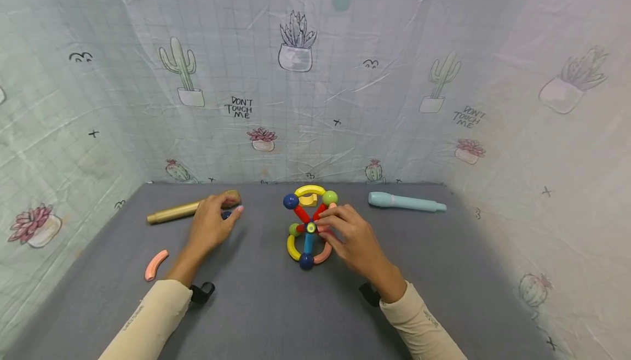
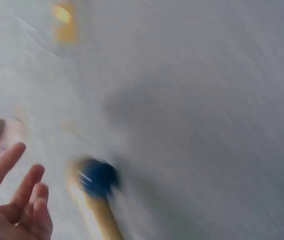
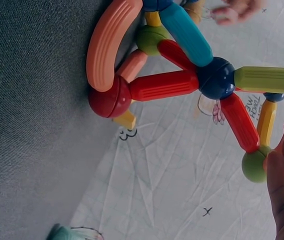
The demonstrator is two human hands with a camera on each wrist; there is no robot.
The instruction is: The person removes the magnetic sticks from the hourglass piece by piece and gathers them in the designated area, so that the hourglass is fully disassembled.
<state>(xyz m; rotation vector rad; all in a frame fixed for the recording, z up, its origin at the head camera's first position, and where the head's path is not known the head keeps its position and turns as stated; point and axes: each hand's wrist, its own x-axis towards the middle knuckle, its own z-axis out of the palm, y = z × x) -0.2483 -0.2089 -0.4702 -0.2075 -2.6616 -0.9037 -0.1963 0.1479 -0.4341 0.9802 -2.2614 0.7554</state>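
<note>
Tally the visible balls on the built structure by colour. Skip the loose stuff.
Blue balls: 3
Green balls: 2
Red ball: 1
Total: 6

Right grip [image 1: 351,239] holds the model [image 1: 310,228]; beside the left grip [image 1: 213,223] are 1 blue ball [image 1: 225,215], 1 gold rod [image 1: 173,213].

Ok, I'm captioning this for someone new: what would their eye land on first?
Probably the bright model of rods and balls in the middle of the grey table, with the right hand at its right side. Next might come the gold tube, partly covered by the left hand, and the cactus-print sheet behind the table.
</note>
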